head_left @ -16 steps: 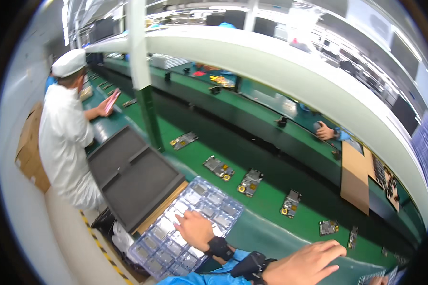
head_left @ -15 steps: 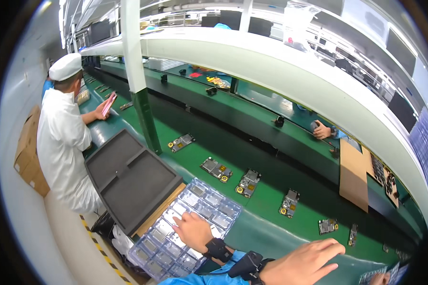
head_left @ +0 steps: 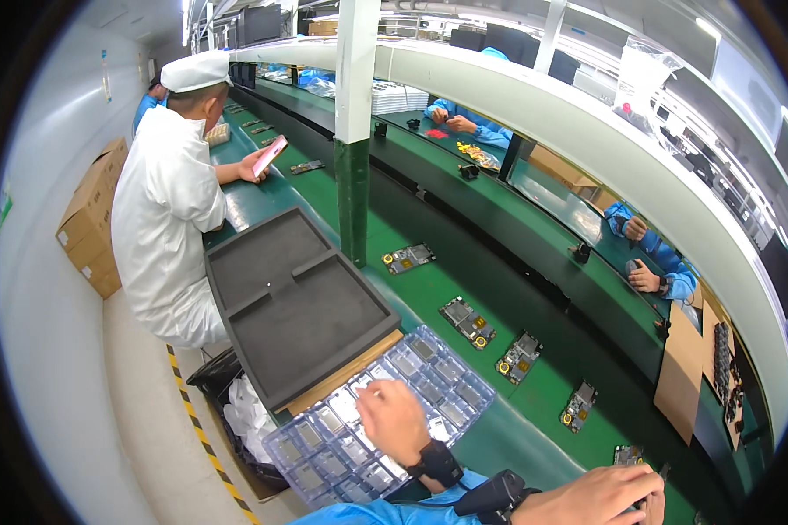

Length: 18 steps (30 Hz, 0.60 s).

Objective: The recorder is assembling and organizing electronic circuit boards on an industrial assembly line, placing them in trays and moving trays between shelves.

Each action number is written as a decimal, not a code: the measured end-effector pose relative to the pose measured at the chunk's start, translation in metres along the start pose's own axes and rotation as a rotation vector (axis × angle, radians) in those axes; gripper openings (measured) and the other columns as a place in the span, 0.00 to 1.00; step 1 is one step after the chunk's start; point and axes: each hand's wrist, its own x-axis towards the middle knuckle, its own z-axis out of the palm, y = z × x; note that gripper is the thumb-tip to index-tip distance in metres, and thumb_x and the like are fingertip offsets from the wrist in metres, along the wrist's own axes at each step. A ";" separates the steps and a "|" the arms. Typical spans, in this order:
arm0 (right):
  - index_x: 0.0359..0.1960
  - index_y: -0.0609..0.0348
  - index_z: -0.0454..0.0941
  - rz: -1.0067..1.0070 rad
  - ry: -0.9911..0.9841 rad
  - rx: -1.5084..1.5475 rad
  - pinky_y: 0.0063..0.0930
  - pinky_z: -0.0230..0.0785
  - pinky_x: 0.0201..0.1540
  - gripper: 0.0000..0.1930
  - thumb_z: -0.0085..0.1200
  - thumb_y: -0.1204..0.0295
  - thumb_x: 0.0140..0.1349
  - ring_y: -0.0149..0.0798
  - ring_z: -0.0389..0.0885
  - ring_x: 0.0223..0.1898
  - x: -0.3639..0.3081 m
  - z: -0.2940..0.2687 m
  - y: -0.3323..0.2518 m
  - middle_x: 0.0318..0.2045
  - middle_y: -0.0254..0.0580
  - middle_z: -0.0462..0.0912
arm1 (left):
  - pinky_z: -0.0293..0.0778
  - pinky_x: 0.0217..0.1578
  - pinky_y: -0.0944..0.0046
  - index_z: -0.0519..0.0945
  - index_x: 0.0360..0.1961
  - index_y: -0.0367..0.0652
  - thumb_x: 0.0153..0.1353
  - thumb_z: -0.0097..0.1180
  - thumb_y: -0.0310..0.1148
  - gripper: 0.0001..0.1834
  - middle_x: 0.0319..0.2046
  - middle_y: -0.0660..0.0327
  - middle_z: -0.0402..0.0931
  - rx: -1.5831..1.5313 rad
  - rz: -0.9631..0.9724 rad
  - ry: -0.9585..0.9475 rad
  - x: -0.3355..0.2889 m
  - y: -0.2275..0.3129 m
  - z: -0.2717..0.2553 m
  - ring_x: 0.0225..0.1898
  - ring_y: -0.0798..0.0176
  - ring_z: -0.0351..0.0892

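My left hand (head_left: 396,423) is over a clear plastic tray (head_left: 282,457) whose pockets hold silvery flat rectangular pieces. Its fingers are bent together and slightly blurred; whatever they hold is not visible. At the lower right, my right hand (head_left: 587,502) is closed, fingers curled down at the belt side. A dark sliver shows beside its fingertips, and I cannot tell what is in its grip. Close by on the green belt lies a circuit board (head_left: 628,455), partly covered by that hand. Further boards (head_left: 578,405) with yellow round parts lie in a row beyond the tray.
A black foam-lined tray (head_left: 324,306) stands left of the plastic tray. A white-and-green post (head_left: 353,131) rises behind it. A seated person in white (head_left: 162,210) holds a pink phone (head_left: 269,157). Across the line are co-workers' hands (head_left: 644,276) and a cardboard sheet (head_left: 679,376).
The view has swung left, so everything sits further right. My left fingers have drawn together over the tray. My right hand, spread before, has curled downward near the boards.
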 end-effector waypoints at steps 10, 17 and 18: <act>0.44 0.56 0.86 0.038 0.015 -0.077 0.44 0.75 0.51 0.10 0.60 0.67 0.65 0.53 0.83 0.46 0.031 -0.026 0.038 0.41 0.46 0.87 | 0.76 0.47 0.50 0.77 0.50 0.39 0.64 0.62 0.33 0.16 0.45 0.48 0.78 0.000 -0.055 -0.063 0.009 0.003 -0.014 0.47 0.42 0.80; 0.44 0.56 0.86 0.035 0.004 -0.119 0.43 0.75 0.51 0.10 0.60 0.67 0.65 0.53 0.84 0.46 0.044 -0.012 0.050 0.41 0.46 0.87 | 0.78 0.49 0.54 0.79 0.50 0.38 0.63 0.64 0.31 0.15 0.46 0.49 0.80 0.080 -0.195 0.002 0.003 0.000 -0.036 0.49 0.42 0.81; 0.44 0.56 0.86 0.037 0.007 -0.126 0.43 0.75 0.51 0.10 0.60 0.67 0.65 0.53 0.84 0.46 0.046 -0.012 0.052 0.41 0.46 0.87 | 0.78 0.49 0.54 0.79 0.50 0.38 0.63 0.64 0.31 0.15 0.46 0.49 0.80 0.074 -0.174 -0.037 0.003 -0.002 -0.035 0.49 0.42 0.81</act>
